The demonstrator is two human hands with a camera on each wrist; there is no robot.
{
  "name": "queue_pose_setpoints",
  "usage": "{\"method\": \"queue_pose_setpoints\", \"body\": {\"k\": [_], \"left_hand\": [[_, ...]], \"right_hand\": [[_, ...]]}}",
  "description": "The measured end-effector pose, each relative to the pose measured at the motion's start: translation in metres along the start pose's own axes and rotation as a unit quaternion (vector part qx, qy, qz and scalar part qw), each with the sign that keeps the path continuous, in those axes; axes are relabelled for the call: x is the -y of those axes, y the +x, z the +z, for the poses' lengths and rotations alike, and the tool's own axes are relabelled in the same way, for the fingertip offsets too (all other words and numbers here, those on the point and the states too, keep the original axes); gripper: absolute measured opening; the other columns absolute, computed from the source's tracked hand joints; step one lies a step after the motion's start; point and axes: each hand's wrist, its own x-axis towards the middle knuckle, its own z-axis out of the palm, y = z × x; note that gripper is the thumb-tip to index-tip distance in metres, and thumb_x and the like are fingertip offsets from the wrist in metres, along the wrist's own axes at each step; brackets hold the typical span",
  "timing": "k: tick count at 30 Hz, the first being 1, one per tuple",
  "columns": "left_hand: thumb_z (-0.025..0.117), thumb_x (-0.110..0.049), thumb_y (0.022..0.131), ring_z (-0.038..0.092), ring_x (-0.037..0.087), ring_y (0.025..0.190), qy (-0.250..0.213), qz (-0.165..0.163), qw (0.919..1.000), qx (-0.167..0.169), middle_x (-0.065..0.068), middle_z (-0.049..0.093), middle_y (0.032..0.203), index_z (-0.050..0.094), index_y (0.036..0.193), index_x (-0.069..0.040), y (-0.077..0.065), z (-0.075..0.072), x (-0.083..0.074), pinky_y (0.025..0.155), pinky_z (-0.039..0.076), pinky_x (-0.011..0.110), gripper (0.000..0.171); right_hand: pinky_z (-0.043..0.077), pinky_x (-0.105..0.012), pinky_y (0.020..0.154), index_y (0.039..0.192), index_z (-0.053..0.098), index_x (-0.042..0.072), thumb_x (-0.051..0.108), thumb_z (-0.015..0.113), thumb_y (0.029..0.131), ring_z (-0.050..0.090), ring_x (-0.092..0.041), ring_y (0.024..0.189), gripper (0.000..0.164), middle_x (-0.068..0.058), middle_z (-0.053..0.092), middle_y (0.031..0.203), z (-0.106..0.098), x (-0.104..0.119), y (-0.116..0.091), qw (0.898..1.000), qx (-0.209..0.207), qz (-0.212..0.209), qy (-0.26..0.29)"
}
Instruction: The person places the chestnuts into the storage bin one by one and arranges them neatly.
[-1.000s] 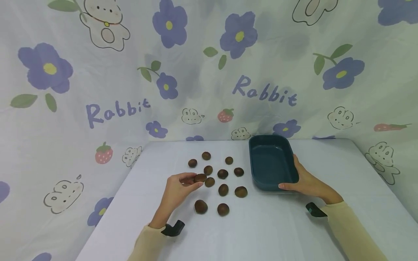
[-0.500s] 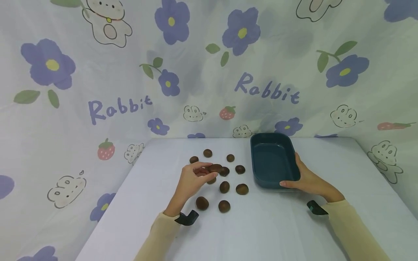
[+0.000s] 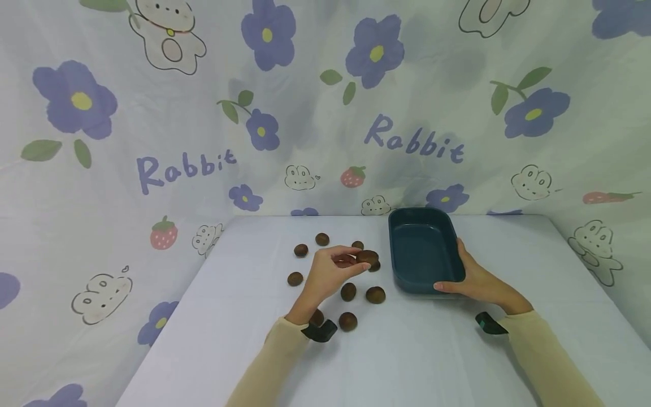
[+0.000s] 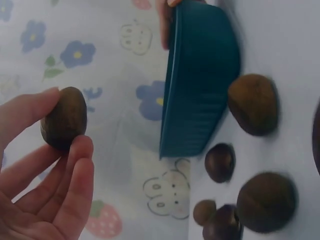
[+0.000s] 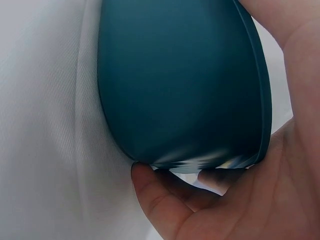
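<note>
My left hand (image 3: 328,274) pinches a brown chestnut (image 3: 367,258) between thumb and fingertips, raised over the table and left of the dish. In the left wrist view this chestnut (image 4: 65,118) is apart from everything but the fingers. My right hand (image 3: 480,282) grips the deep teal rectangular dish (image 3: 423,254) at its near right corner, the thumb at the front and the fingers along the right side. The dish stands on the table, and no chestnut shows inside it. In the right wrist view the fingers (image 5: 165,202) curl against the dish's side.
Several chestnuts lie scattered left of the dish, among them a front one (image 3: 348,321), one near the dish (image 3: 375,295) and one at the far left (image 3: 295,279). My left hand and forearm partly cover others. A printed rabbit cloth (image 3: 315,130) hangs behind the white table (image 3: 422,356).
My left hand has moved right with the pinched chestnut, over the other chestnuts and closer to the dish. A chestnut at the left has come into sight. My right hand and the dish stay put.
</note>
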Motion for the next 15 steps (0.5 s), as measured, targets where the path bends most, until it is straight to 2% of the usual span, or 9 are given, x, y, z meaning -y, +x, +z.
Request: {"method": "queue_pose_setpoints", "body": {"k": [7,10,15], "left_hand": [[0.087,-0.034,0.084,0.071,0.01,0.087,0.024,0.02,0.9993,0.022,0.001,0.077,0.1,0.08,0.115,-0.019,0.015,0.024,-0.004,0.077,0.059,0.026,0.035],[0.087,-0.037,0.083,0.067,0.01,0.083,0.041,0.016,0.9987,0.024,-0.001,0.076,0.099,0.08,0.114,-0.022,0.02,0.034,-0.006,0.075,0.056,0.026,0.035],[0.087,-0.04,0.083,0.058,0.009,0.077,0.056,0.004,0.9979,0.034,-0.005,0.072,0.097,0.08,0.115,-0.022,0.028,0.051,-0.007,0.063,0.047,0.023,0.037]], "right_hand": [[0.013,-0.082,0.113,0.159,-0.028,0.008,0.04,0.081,0.087,-0.005,-0.06,0.155,0.135,-0.025,-0.022,0.17,0.001,-0.003,0.001,1.0,-0.001,-0.013,0.009],[0.013,-0.083,0.113,0.16,-0.029,0.01,0.039,0.081,0.087,-0.005,-0.059,0.155,0.134,-0.025,-0.022,0.17,0.001,-0.004,0.001,1.0,-0.001,-0.016,0.012],[0.015,-0.083,0.112,0.16,-0.029,0.013,0.039,0.081,0.087,-0.003,-0.059,0.155,0.135,-0.025,-0.021,0.171,0.002,-0.004,0.002,1.0,-0.002,-0.016,0.012]]}}
